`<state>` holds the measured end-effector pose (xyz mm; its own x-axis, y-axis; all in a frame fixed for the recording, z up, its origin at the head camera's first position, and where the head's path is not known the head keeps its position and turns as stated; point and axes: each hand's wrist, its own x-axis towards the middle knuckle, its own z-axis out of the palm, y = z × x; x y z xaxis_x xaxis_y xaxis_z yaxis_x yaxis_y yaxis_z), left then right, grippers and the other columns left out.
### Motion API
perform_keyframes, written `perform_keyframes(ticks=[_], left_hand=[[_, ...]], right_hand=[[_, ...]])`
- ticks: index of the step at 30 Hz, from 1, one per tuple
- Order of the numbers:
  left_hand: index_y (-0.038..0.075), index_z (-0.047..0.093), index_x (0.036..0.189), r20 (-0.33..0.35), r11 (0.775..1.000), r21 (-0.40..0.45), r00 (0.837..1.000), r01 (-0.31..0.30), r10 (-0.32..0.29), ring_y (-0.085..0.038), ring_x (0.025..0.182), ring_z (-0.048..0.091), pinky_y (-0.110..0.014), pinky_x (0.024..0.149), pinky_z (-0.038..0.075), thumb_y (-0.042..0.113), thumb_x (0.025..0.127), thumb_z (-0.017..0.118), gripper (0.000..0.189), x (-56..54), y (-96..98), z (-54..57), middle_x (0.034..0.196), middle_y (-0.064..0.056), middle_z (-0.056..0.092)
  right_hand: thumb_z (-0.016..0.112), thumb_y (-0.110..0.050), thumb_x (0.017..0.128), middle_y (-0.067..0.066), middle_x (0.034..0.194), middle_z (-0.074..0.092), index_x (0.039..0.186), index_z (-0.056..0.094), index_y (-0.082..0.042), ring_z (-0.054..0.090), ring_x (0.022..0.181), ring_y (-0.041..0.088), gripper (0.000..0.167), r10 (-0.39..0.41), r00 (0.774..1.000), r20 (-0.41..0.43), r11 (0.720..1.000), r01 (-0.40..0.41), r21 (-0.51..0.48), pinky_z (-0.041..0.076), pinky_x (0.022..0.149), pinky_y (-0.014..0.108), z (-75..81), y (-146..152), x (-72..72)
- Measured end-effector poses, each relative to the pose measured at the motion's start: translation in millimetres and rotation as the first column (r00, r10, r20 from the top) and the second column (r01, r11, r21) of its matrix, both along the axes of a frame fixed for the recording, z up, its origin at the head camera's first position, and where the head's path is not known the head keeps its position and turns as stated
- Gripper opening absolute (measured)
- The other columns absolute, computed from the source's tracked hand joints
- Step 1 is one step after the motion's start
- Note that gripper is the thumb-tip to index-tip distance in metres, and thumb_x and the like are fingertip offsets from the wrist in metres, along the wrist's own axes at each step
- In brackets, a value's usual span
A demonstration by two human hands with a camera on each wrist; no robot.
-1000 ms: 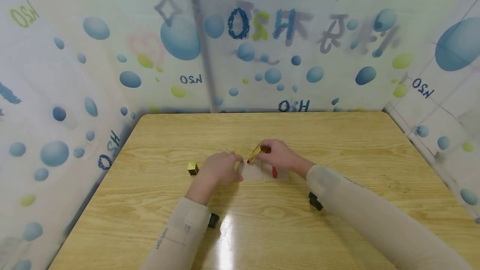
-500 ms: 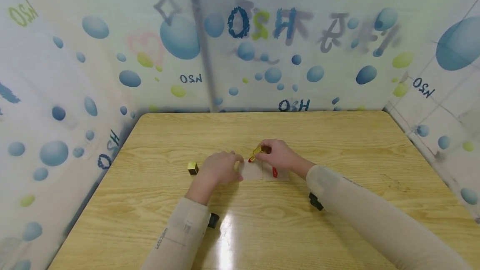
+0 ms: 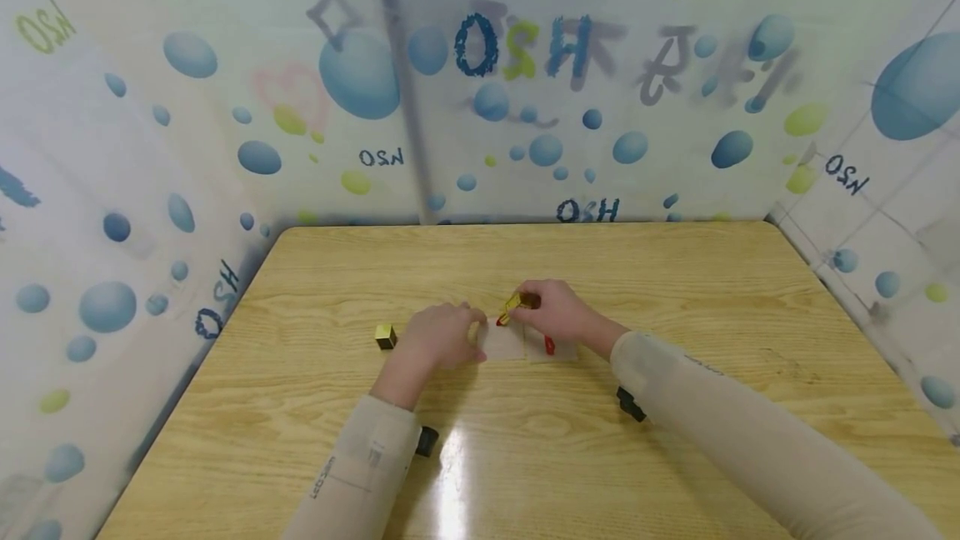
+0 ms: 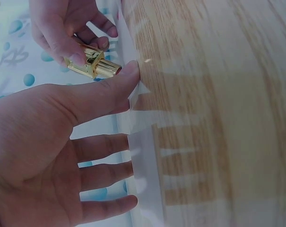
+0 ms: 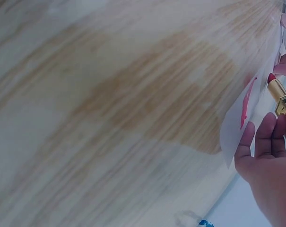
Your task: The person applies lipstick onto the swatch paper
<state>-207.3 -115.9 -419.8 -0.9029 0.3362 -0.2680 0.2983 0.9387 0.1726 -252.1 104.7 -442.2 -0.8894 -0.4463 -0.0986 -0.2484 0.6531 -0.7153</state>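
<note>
Over the last second nothing has shifted — right hand (image 3: pixel 558 311) still pinches the gold lipstick (image 3: pixel 514 304) at the translucent sheet (image 3: pixel 510 344), left hand (image 3: pixel 438 336) fingers spread flat pinning it — the marking is judged ongoing.

Two bare hands, a left hand (image 3: pixel 438 338) and a right hand (image 3: pixel 558 311), are over one light wooden desk (image 3: pixel 675 290). One gold lipstick with a red tip (image 3: pixel 512 307) is present, in the right hand. One small gold cube-shaped cap (image 3: pixel 386 337) sits toward the desk's left edge. One sheet of thin translucent paper (image 3: pixel 517 344) lies near the middle, carrying one red smear (image 3: pixel 549 346). Two beige sleeves (image 3: pixel 360 473) cover the forearms.
</note>
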Motion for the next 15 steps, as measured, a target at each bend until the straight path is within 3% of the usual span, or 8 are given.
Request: perform_keyframes(ticks=[15], left_hand=[[0.025,0.063,0.149,0.003,1.0,-0.002,1.0,0.0,0.0,-0.039,0.138,0.062,-0.055,0.105,0.057,0.045,0.094,0.081,0.06,1.2,-0.3,0.8,0.166,-0.014,0.048]], right_hand=[[0.073,-0.027,0.102,0.007,0.103,0.071,0.122,0.074,-0.008,0.056,0.087,0.018,0.028,-0.003,1.0,0.0,1.0,0.003,0.006,0.049,0.077,0.03,2.0,-0.4,1.2]])
